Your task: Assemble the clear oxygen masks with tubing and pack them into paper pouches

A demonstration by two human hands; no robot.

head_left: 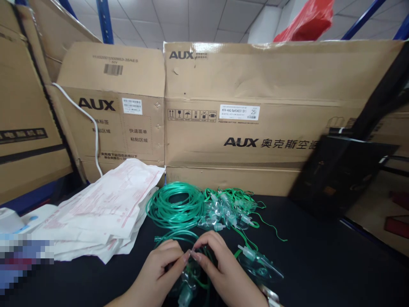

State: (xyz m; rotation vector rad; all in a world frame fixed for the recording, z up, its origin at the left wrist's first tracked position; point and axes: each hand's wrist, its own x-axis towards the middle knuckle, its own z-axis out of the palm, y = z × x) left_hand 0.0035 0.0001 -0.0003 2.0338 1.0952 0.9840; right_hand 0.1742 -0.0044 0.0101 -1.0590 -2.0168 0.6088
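Both hands meet low in the middle, fingertips pinched together over a clear green oxygen mask (185, 288). My left hand (162, 266) is closed, thumb against forefinger. Facing it, my right hand (220, 266) is also closed in a pinch. A tiny pale piece seems to lie between the fingertips, too small and covered to name. Green tubing (180, 234) curves just behind the fingers and passes under them. To the right of my right hand, another clear mask (260, 262) with a whitish connector and a green strap lies on the black table.
A large coil of green tubing (175, 204) lies behind my hands, beside a pile of clear masks (226, 209) with green straps. White printed pouches (111, 209) are stacked at left. Cardboard boxes (236, 85) wall the back, and a black panel (345, 175) stands at right.
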